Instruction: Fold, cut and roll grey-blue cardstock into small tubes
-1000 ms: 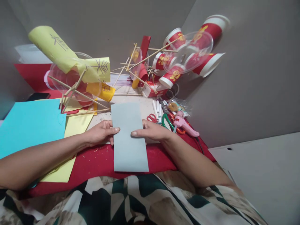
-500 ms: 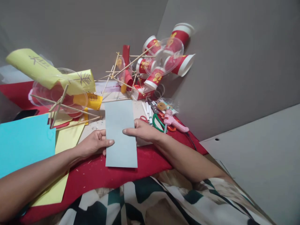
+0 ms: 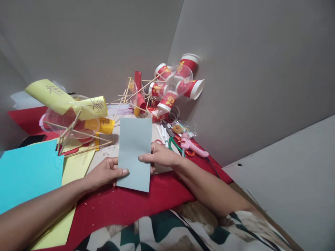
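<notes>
i am holding a pale grey-blue rectangular sheet of paper (image 3: 134, 150) between both hands, just above the red cloth (image 3: 125, 205) on the table. my left hand (image 3: 104, 172) is pinching its lower left edge, thumb lying on top. my right hand (image 3: 159, 157) is clamping the right edge, thumb pressing across the face. just beside my right hand a pink glue gun (image 3: 193, 148) and green-handled scissors (image 3: 174, 144) are lying. a bright cyan sheet of paper (image 3: 26, 170) is resting well apart on the left.
</notes>
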